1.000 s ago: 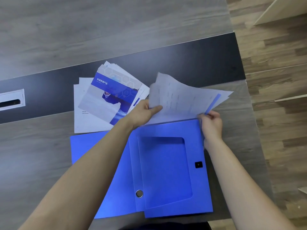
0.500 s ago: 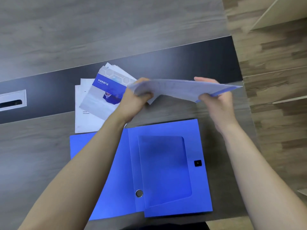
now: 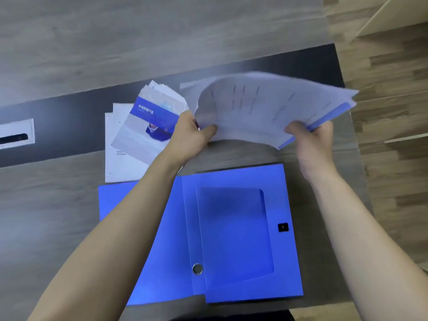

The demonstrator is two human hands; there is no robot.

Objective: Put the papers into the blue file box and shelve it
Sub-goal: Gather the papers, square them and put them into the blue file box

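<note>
The blue file box (image 3: 234,235) lies open and flat on the table's near edge, its lid spread to the left under my left forearm. Above and beyond it I hold a bundle of white papers (image 3: 264,107), bowed upward, with a blue-edged sheet at its right side. My left hand (image 3: 190,135) grips the bundle's left corner and my right hand (image 3: 310,137) grips its near right edge. A second pile of papers (image 3: 139,133), topped by a brochure with a blue cover, lies on the table left of the held bundle.
The wooden table (image 3: 58,205) has a dark strip across its middle with a white cable slot (image 3: 16,135) at the left. The table's right edge is close to my right hand, with wood floor (image 3: 393,158) beyond. A pale furniture corner (image 3: 398,15) shows at top right.
The bundle was lifted off the table with both hands, swung edge-on and level, and now tilts with its printed face toward me. Both hands moved up and slightly apart.
</note>
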